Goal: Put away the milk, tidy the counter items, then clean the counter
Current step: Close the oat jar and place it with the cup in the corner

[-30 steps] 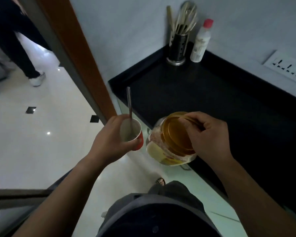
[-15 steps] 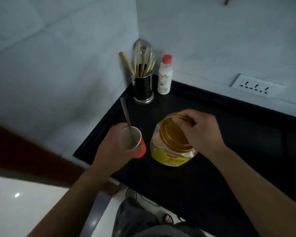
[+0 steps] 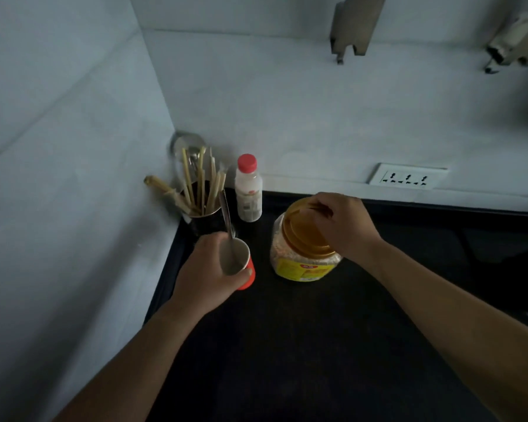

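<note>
Milk bottle (image 3: 249, 190): upright, red cap up, at bench (image 3: 317, 345) back, just beside utensil holder (image 3: 201, 214).
Left hand (image 3: 208, 272): fingers curled round red cup (image 3: 247, 271) holding spoon (image 3: 225, 217).
Right hand (image 3: 342, 226): fingers gripping lid (image 3: 302, 236) of jar (image 3: 302, 268).

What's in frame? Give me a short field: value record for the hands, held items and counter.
left hand: grips red cup
spoon: stands in cup
right hand: grips lid from above
jar: upright, lid on, yellow label; resting or lifted unclear
bottle: red cap, upright at back
holder: in the corner, left of bottle
counter: black
</note>
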`<state>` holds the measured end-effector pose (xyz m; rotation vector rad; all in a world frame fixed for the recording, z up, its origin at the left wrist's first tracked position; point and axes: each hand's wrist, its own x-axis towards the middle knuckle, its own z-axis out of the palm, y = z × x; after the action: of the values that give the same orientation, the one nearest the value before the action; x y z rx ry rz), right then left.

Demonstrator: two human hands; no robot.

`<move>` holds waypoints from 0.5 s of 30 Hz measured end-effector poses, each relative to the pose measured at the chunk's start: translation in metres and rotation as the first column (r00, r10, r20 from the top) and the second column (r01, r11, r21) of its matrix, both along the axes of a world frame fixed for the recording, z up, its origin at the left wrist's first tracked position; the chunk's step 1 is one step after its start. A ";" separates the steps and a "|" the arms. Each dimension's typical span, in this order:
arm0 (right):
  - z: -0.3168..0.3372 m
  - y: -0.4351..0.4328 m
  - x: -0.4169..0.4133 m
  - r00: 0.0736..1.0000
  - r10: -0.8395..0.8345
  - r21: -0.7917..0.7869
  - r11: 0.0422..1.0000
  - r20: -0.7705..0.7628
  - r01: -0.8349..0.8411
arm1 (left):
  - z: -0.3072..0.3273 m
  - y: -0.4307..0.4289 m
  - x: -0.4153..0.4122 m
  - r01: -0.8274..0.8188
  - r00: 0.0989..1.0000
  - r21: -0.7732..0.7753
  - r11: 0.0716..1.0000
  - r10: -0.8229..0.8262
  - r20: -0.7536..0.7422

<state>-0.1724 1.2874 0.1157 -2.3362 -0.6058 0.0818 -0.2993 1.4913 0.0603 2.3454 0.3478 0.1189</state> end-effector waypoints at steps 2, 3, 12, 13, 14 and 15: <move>-0.002 0.011 0.018 1.000 -0.012 -0.015 1.000 0.018 0.013 | -0.003 0.007 0.017 0.016 1.000 0.008 1.000 -0.016 0.002; -0.003 0.016 0.028 0.999 -0.023 -0.017 1.000 0.033 0.023 | -0.005 0.009 0.024 0.023 1.000 0.011 1.000 -0.023 0.004; -0.012 0.042 0.094 0.987 -0.140 0.020 0.990 0.074 0.138 | -0.030 0.012 0.073 0.058 0.998 0.057 0.997 -0.058 0.002; -0.013 0.044 0.099 0.987 -0.136 0.022 0.991 0.087 0.134 | -0.033 0.013 0.077 0.062 0.998 0.060 0.996 -0.062 0.001; -0.015 0.045 0.102 0.986 -0.131 0.021 0.991 0.100 0.129 | -0.036 0.013 0.081 0.063 0.998 0.068 0.996 -0.063 0.002; -0.017 0.045 0.104 0.986 -0.126 0.019 0.992 0.109 0.124 | -0.039 0.014 0.085 0.061 0.998 0.079 0.995 -0.061 0.002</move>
<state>-0.0683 1.3321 0.0984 -2.3725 -0.5096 -0.1084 -0.2145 1.5052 0.0218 2.4313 0.2731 0.1104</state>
